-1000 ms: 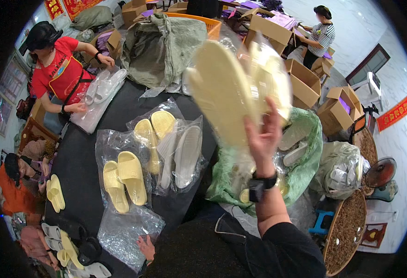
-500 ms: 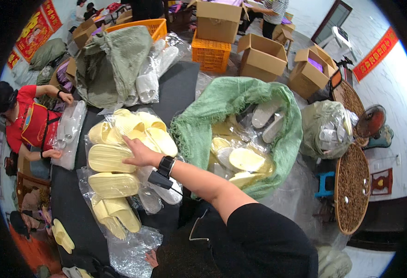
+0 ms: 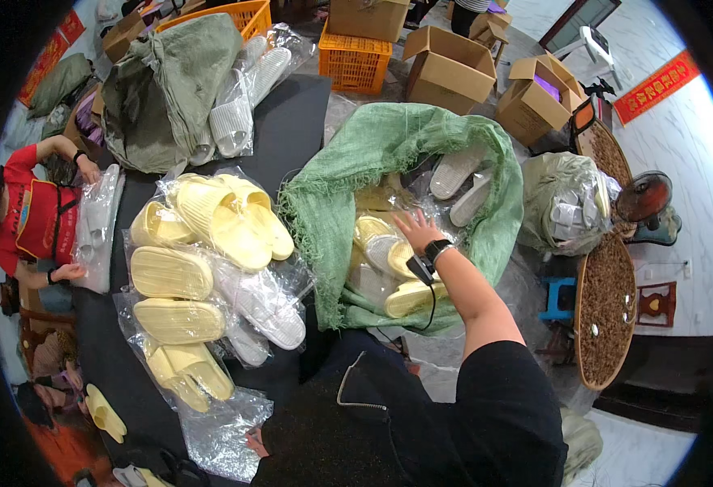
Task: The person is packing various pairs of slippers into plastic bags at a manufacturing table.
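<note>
My right hand [image 3: 418,232] is over the mouth of the green woven sack [image 3: 324,203], fingers spread, with nothing held in it. Below and around it in the sack lie yellow slippers [image 3: 411,300] and white slippers [image 3: 457,174] in clear plastic. Only a sliver of my left hand [image 3: 256,442] shows, beside a clear plastic bag [image 3: 222,434] at the table's near edge; its fingers are mostly hidden. On the dark table, left of the sack, are piled bagged yellow slippers [image 3: 171,273] and a bagged white pair [image 3: 271,315].
A person in red [image 3: 36,215] handles a bagged white pair at the left. Behind stand a grey-green sack [image 3: 165,93], an orange crate [image 3: 354,61] and open cardboard boxes [image 3: 451,73]. A fan [image 3: 645,195] and a round tray [image 3: 608,316] are at the right.
My right hand has moved from the yellow slippers on the table rightward to over the green sack. The view has shifted slightly. My left hand stays by the plastic bag.
</note>
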Available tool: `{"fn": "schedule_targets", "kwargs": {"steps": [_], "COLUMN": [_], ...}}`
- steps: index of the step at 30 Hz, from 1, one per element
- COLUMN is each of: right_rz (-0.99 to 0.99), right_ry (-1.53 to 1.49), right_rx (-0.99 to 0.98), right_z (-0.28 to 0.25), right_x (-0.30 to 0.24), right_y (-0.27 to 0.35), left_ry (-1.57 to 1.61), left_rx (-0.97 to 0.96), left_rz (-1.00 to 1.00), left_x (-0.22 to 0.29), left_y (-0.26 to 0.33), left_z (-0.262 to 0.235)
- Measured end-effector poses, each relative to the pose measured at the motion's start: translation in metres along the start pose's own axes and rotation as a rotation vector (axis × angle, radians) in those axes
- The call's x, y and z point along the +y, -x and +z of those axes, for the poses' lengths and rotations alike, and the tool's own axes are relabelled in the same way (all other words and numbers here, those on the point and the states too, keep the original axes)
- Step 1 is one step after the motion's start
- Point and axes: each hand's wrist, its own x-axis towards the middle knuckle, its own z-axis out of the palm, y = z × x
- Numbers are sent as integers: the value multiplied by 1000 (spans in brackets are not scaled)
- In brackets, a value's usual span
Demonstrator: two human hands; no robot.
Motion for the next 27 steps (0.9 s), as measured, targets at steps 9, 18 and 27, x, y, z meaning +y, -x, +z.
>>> {"fn": "schedule_targets", "kwargs": {"steps": [9,18,27], "right_rz": [-7,176,128], "right_ry": [-256,-562,-684], "right_rx": [-61,-231,-92], "right_z": [67,82,120], "right_x": [-4,-34,-10], "right_y": [-32,-83,-81], "left_ry": [32,458,822], "left_rx": [-28,-704,-8], "left_rz": [-108,-766,-963], "left_x": [15,-18,-1], "left_y": [18,33,19], "left_z": [26,36,43]}}
